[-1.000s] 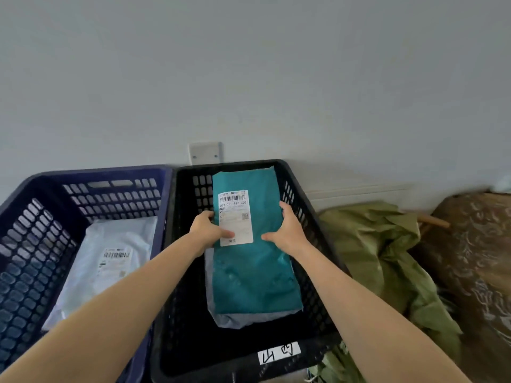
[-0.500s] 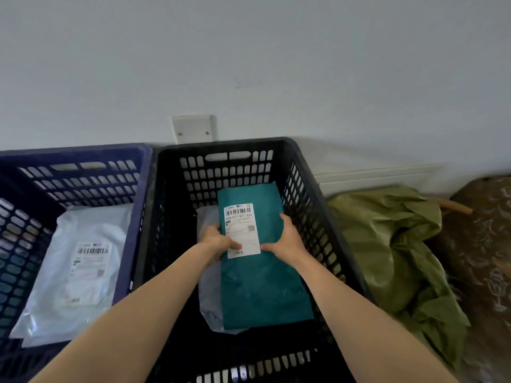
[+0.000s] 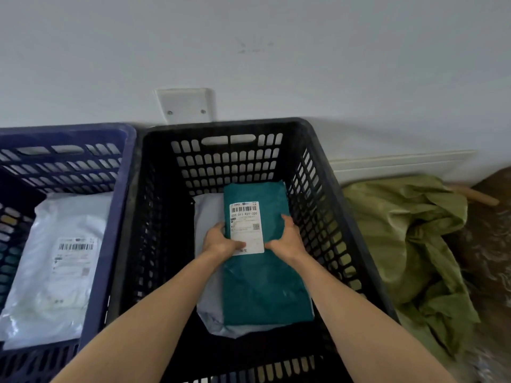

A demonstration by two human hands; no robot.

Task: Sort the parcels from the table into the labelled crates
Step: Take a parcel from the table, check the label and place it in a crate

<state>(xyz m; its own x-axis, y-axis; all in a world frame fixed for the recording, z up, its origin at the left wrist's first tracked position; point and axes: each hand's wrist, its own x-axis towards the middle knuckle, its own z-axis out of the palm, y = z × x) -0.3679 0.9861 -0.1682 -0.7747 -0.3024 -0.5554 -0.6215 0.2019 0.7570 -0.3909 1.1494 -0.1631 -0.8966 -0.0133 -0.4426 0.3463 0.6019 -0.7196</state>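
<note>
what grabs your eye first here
The teal parcel with its white barcode label stands out, gripped at both edges by the left hand and right hand, inside the middle black crate atop a pale grey parcel. Left, a blue crate holds a white parcel; crumpled green sacking lies right.

Mesh walls of the black crate (image 3: 318, 189) hem me in; only the top is open. The teal parcel (image 3: 265, 288) covers the middle; bare floor lies left of my left hand (image 3: 218, 241), the right wall near my right hand (image 3: 287, 239).
</note>
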